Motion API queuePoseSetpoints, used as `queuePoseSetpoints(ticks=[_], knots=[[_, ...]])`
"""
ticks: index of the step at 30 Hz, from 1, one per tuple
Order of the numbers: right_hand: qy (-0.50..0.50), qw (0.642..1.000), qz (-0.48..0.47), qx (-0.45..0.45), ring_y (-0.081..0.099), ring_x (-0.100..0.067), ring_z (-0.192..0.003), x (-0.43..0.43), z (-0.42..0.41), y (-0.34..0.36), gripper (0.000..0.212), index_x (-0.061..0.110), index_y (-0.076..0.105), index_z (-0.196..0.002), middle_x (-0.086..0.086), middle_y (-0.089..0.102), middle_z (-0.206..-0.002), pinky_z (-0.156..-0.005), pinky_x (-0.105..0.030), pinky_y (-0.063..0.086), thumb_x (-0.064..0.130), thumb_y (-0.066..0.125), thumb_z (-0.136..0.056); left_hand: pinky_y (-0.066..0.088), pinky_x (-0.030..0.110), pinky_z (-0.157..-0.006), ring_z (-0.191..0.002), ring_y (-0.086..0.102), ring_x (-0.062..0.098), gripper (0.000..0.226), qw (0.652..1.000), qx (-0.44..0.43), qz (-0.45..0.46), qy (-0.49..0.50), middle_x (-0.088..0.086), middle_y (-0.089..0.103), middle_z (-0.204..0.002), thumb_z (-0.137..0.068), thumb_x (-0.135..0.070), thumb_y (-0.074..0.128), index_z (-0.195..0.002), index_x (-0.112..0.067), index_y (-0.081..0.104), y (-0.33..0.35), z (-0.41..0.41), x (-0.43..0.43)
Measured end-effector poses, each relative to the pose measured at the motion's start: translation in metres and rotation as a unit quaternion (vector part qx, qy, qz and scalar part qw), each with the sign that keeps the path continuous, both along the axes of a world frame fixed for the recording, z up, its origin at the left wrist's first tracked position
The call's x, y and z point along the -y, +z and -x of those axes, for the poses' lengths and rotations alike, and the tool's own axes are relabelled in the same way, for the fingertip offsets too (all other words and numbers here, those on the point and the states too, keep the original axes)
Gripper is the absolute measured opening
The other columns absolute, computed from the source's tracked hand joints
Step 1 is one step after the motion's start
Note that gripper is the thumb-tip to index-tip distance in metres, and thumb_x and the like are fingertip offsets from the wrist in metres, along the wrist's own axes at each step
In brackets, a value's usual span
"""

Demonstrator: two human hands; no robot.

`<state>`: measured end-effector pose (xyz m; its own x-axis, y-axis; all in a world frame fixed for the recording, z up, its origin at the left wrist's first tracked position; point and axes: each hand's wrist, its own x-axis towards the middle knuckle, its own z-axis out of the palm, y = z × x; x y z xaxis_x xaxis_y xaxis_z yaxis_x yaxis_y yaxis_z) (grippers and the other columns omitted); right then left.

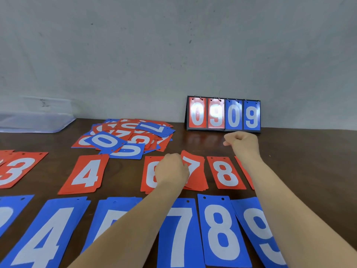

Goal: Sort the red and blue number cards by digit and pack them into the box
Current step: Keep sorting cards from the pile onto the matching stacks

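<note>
Red 7 card [197,168], edge lifted, pinched by left hand [171,169]; right hand [243,142] fisted, empty.

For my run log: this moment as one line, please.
left hand: grips red 7 card | right hand: curled, empty | mixed pile: unsorted

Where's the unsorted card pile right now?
Head view: the unsorted pile lies far back, left of centre, between the clear box on the far left and the scoreboard on the right, just behind the red 4 stack.

Red cards [87,175], blue cards [219,231]; white digits; dark brown table [301,161].
</note>
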<state>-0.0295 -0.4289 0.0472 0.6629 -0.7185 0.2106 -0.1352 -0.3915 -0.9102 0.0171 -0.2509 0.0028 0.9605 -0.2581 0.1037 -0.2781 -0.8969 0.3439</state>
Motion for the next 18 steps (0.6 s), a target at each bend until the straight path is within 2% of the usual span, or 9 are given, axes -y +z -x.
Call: queuePoseSetpoints(ticks=[3,7,9,11,13,16,18], knots=[[0.031,0.999,0.037,-0.004,0.059,-0.008,-0.092,-0.006,-0.004,-0.007,0.009,0.017,0.071,-0.088,0.007,0.069,-0.09,-0.081,-0.026,0.045,0.014,0.063,-0.09,0.055,0.032,-0.087,-0.106,0.06,0.019,0.04,0.999,0.014,-0.035,0.001,0.006,0.055,-0.123,-0.098,-0.041,0.053,-0.129,-0.016,0.056,-0.005,-0.002,0.001],[0.045,0.997,0.066,-0.01,0.059,-0.007,-0.095,-0.013,-0.008,-0.011,0.013,0.019,0.071,-0.099,0.007,0.068,-0.096,-0.085,-0.024,0.047,0.014,0.065,-0.089,0.057,0.033,-0.083,-0.1,0.061,0.019,0.038,0.997,0.029,-0.065,0.0,0.004,0.062,-0.11,-0.097,-0.045,0.053,-0.122,-0.017,0.059,-0.006,-0.003,0.001],[0.046,0.997,0.068,-0.006,0.059,-0.006,-0.093,-0.015,-0.011,-0.011,0.013,0.02,0.07,-0.1,0.008,0.067,-0.095,-0.084,-0.023,0.047,0.014,0.065,-0.089,0.056,0.032,-0.083,-0.101,0.061,0.018,0.038,0.997,0.037,-0.061,-0.005,0.003,0.062,-0.11,-0.096,-0.045,0.054,-0.122,-0.018,0.058,-0.005,-0.005,0.0],[0.048,0.997,0.066,0.001,0.059,-0.004,-0.089,-0.017,-0.014,-0.009,0.013,0.021,0.07,-0.099,0.009,0.066,-0.093,-0.081,-0.021,0.047,0.014,0.066,-0.089,0.055,0.029,-0.081,-0.102,0.06,0.017,0.04,0.999,0.038,-0.032,-0.011,0.003,0.06,-0.113,-0.095,-0.047,0.055,-0.123,-0.018,0.057,-0.003,-0.008,-0.002],[0.05,0.997,0.064,0.009,0.058,-0.002,-0.085,-0.019,-0.019,-0.008,0.012,0.022,0.069,-0.097,0.011,0.065,-0.09,-0.079,-0.021,0.047,0.014,0.066,-0.088,0.053,0.027,-0.079,-0.104,0.061,0.016,0.044,0.999,0.029,0.034,-0.017,0.002,0.061,-0.117,-0.093,-0.048,0.059,-0.126,-0.019,0.056,0.001,-0.014,-0.007],[0.055,0.996,0.068,0.013,0.059,-0.003,-0.086,-0.025,-0.03,-0.008,0.013,0.021,0.07,-0.099,0.01,0.065,-0.091,-0.077,-0.019,0.047,0.015,0.068,-0.088,0.052,0.028,-0.086,-0.111,0.061,0.014,0.054,0.988,0.011,0.149,-0.027,-0.001,0.063,-0.124,-0.089,-0.046,0.067,-0.135,-0.022,0.051,0.007,-0.027,-0.018],[0.061,0.996,0.07,0.015,0.059,-0.003,-0.086,-0.032,-0.039,-0.008,0.012,0.021,0.07,-0.098,0.01,0.065,-0.091,-0.079,-0.021,0.048,0.015,0.067,-0.088,0.053,0.03,-0.087,-0.111,0.062,0.014,0.058,0.984,0.019,0.177,-0.023,-0.002,0.064,-0.124,-0.087,-0.045,0.069,-0.137,-0.023,0.05,0.011,-0.036,-0.026]])
